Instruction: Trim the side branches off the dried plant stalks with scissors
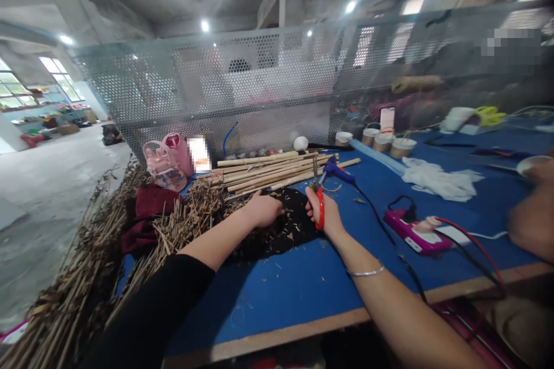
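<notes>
My left hand [265, 209] is over a black cloth [298, 230] strewn with pale plant scraps. Its fingers are curled down, and whatever they hold, if anything, is hidden. In my right hand [329, 213] is a pair of scissors [321, 207] with red handles, the blades pointing up and away from me. Left of the cloth lies a heap of dried plant stalks [194, 213] with shrivelled brown leaves. Just behind my right hand, a blue glue gun [340, 172] rests on the blue table [277, 305].
Pale sticks [259, 176] lie behind the cloth. On the right are a magenta power strip [418, 233] with cords, a crumpled white plastic bag [441, 179] and several small pots [402, 147]. Pink bags [167, 161] stand back left. Another person's hand [534, 216] is at the right edge.
</notes>
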Available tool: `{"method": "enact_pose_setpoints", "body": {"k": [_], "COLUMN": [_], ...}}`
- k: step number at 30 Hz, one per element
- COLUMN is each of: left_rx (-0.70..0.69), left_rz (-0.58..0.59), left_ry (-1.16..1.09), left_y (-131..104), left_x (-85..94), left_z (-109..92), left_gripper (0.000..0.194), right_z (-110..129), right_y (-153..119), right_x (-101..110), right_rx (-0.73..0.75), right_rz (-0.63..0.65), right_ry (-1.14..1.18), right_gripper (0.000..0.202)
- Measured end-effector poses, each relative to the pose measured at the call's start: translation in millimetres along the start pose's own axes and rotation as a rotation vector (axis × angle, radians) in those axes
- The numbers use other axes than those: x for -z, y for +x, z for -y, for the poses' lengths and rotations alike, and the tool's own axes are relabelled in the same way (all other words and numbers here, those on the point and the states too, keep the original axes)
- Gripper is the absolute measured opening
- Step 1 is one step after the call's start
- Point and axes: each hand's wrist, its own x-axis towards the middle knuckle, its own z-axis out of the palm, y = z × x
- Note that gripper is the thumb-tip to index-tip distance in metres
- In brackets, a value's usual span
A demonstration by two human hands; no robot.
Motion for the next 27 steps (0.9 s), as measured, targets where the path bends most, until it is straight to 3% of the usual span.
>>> {"method": "enact_pose_setpoints", "body": {"k": [4,8,10,13,15,16,18,20,23,27], "left_rx": [0.027,0.078,0.091,0.103,0.158,0.249,0.441,0.559,0.604,0.521], "left_rz": [-0.158,-0.171,-0.172,-0.247,-0.439,-0.573,-0.813,-0.92,-0.92,-0.879], "left_ry": [-0.214,-0.263,-0.262,-0.263,-0.336,-0.396,-0.564,-0.78,-1.225,-1.67], "left_y": [22.3,33.0,25.9,0.1,-24.4,-37.5,-61.7,-78.5,-85.7,-79.7], "left_x": [-3.2,-16.5,-14.7,2.1,15.0,19.4,21.8,17.3,7.8,1.9], "left_z": [-1.0,-1.2,1.2,7.3,11.2,12.6,13.5,11.5,3.8,-7.6], "left_gripper": [0.02,0.02,0.019,0.015,0.02,0.025,0.03,0.029,0.024,0.017], "right_z": [-5.2,-10.0,-10.3,-9.1,-7.2,-5.5,0.5,11.3,35.8,66.9], "right_y": [-0.7,1.9,3.0,1.3,-2.9,-5.7,-12.2,-17.9,-22.9,-28.8], "right_x": [-2.1,-3.3,-3.5,-3.0,-1.9,-1.5,-2.0,-6.5,-22.2,-48.0], "right_rx": [0.097,0.156,0.167,0.212,0.272,0.306,0.371,0.43,0.512,0.553], "right_rz": [0.011,0.018,0.029,0.05,0.047,0.044,0.054,0.105,0.239,0.379], "right_ry": [-0.063,-0.11,-0.14,-0.207,-0.277,-0.315,-0.379,-0.407,-0.395,-0.35], "right_gripper": [0.048,0.048,0.047,0.046,0.045,0.044,0.042,0.038,0.034,0.029]}}
